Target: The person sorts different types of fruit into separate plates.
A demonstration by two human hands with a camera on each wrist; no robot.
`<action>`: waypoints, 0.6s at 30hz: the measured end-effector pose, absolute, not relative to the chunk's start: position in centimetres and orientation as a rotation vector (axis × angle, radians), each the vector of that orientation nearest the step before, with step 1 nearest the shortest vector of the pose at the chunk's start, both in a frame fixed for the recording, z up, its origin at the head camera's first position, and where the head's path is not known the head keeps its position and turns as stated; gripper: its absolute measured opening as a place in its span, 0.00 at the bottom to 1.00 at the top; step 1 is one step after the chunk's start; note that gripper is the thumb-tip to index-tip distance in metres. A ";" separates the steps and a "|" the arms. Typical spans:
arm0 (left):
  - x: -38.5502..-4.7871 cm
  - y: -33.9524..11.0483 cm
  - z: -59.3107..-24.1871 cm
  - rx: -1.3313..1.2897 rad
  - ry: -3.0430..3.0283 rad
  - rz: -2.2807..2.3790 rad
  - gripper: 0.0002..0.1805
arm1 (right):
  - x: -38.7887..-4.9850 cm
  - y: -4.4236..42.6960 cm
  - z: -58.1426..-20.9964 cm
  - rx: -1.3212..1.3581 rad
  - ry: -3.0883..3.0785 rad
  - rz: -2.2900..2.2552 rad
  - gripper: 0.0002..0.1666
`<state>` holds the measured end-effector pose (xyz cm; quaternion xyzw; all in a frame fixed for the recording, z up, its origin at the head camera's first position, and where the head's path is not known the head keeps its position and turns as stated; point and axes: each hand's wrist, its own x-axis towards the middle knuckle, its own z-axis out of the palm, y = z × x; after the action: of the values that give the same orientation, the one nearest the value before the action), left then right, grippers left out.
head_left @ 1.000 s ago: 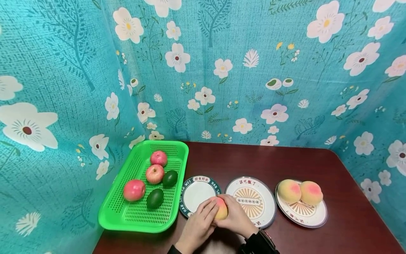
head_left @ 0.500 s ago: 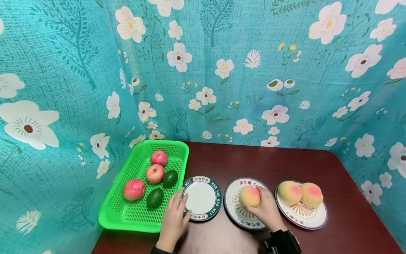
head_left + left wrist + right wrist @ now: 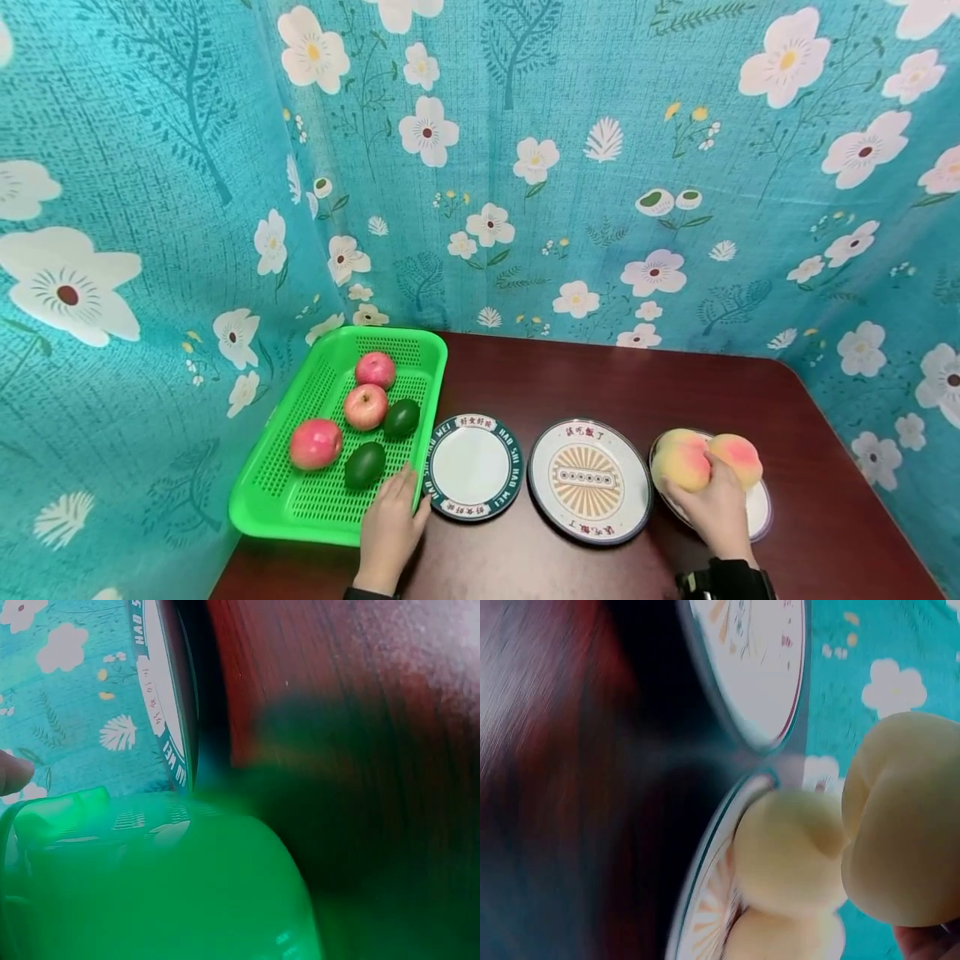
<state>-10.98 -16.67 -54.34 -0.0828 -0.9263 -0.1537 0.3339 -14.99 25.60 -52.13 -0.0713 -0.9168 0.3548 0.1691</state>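
Observation:
My right hand holds a peach over the right-hand plate. Two more peaches lie on that plate in the right wrist view; from the head, the held one overlaps the left of them, and the other peach shows beside it. My left hand holds nothing, its fingers fairly straight alongside the right wall of the green basket; whether they touch the wall I cannot tell. A fingertip of it enters the left wrist view.
Apples and two dark green avocados lie in the basket. A green-rimmed plate and a sunburst-patterned plate stand on the dark red table. A flowered teal curtain surrounds the back and sides.
The peach has gone from between both hands, in my right hand, rightward past the middle plate to the right-hand plate. My left hand has let go of it and drawn back left beside the basket.

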 end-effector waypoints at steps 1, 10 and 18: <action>-10.9 -16.6 -54.4 -0.211 -2.423 -0.395 0.23 | -14.9 26.0 -52.2 -0.235 -2.603 1.014 0.45; -10.8 -16.5 -54.3 -0.157 -2.473 -0.384 0.19 | -13.7 27.4 -52.5 -0.450 -2.596 1.083 0.44; -10.8 -16.6 -54.5 -0.168 -2.455 -0.384 0.19 | -12.9 28.8 -53.3 -0.581 -2.580 1.029 0.44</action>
<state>-10.80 -16.58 -54.45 -0.0641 -0.9339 -0.1460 0.3200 -12.86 28.83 -53.30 -0.2025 -0.8987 0.3583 0.1516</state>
